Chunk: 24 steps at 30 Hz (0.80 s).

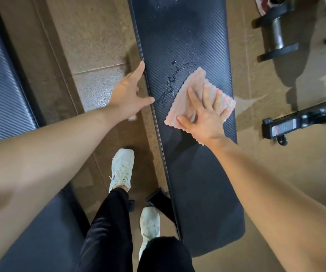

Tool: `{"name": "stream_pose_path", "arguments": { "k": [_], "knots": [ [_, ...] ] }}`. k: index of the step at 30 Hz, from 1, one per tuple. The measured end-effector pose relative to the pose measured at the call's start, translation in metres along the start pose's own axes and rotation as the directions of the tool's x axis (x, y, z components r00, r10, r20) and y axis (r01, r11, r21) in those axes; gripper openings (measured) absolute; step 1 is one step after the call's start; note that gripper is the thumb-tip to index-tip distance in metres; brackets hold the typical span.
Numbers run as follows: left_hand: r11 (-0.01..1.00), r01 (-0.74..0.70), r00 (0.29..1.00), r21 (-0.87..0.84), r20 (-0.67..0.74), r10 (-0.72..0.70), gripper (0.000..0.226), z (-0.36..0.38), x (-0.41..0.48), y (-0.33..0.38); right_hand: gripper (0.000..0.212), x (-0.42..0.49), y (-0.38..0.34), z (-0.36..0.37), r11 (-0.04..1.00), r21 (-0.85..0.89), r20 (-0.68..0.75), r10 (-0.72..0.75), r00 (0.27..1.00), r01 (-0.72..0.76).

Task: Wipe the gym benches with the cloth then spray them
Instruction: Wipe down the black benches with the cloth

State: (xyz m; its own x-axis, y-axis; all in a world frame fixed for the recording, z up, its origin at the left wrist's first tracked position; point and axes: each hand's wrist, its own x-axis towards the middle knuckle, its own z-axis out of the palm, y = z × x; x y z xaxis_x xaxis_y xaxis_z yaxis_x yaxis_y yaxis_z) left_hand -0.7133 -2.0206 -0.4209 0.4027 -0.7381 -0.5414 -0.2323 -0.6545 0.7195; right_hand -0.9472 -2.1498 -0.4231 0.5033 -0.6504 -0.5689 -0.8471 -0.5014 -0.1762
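from the head view, looking down, the long black ribbed bench [189, 173] runs away from the person, with the pink and grey striped cloth [185, 95] lying flat on its pad about midway along, nearer the right edge. the right hand [203, 114] lies on top of the cloth, palm down, fingers straight and spread wide, pressing it to the pad rather than gripping it; the cloth's zigzag edge shows beyond the fingertips and below the wrist. just to the left of the cloth a wet, curved streak of droplets [175, 79] shines on the pad, and fine specks sit farther up the bench. the left hand [128, 93] is open too, fingers stretched out, with the forefinger and thumb tips at the bench's left edge and nothing held. to the left, across a strip of brown speckled floor [99, 36], a second black bench [1, 75] lies alongside. a dumbbell [276, 30] rests on the floor at the upper right, with a black metal frame foot [295, 120] below it. two white shoes [122, 169] and black trousers [107, 228] stand between the benches.
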Motion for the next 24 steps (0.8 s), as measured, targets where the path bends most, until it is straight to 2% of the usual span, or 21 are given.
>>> {"name": "stream_pose_path", "arguments": {
  "k": [2,8,9,11,14,17,20,22,24],
  "knots": [
    [1.0,0.013,1.0,0.015,0.0,-0.013,0.108,0.005,-0.002,-0.003,0.089,0.004,-0.004,0.002,1.0,0.025,-0.04,0.01,0.999,-0.009],
    [0.999,-0.008,1.0,-0.048,-0.022,0.007,0.114,0.018,0.002,-0.015,0.088,0.054,-0.031,-0.007,0.957,0.187,-0.114,0.247,0.962,-0.224],
    [0.999,0.008,1.0,-0.041,-0.024,-0.009,0.114,0.018,0.003,-0.015,0.087,0.061,-0.04,-0.009,0.96,0.161,-0.13,0.252,0.959,-0.23],
    [0.998,0.046,0.999,-0.036,-0.022,-0.046,0.113,0.018,0.005,-0.014,0.084,0.065,-0.058,-0.011,0.981,-0.004,-0.167,0.192,0.967,-0.195],
    [0.99,0.062,0.998,-0.126,-0.005,-0.063,0.112,0.018,0.007,-0.014,0.08,0.057,-0.074,-0.011,0.987,-0.16,-0.172,-0.051,0.984,0.023],
    [0.98,0.088,0.995,-0.18,0.051,-0.08,0.113,0.015,0.007,-0.015,0.078,0.045,-0.069,0.003,0.935,-0.269,-0.103,-0.266,0.959,0.231],
    [0.974,0.144,0.986,-0.177,0.113,-0.125,0.114,0.009,0.007,-0.01,0.077,0.032,-0.035,0.003,0.844,-0.365,-0.034,-0.433,0.901,0.392],
    [0.97,0.185,0.977,-0.159,0.132,-0.165,0.114,0.004,0.006,-0.005,0.077,0.025,-0.006,-0.002,0.811,-0.392,0.005,-0.47,0.882,0.434],
    [0.966,0.201,0.974,-0.164,0.137,-0.18,0.115,0.001,0.006,-0.001,0.077,0.023,0.019,-0.008,0.838,-0.387,0.002,-0.416,0.909,0.385]
  ]
}}
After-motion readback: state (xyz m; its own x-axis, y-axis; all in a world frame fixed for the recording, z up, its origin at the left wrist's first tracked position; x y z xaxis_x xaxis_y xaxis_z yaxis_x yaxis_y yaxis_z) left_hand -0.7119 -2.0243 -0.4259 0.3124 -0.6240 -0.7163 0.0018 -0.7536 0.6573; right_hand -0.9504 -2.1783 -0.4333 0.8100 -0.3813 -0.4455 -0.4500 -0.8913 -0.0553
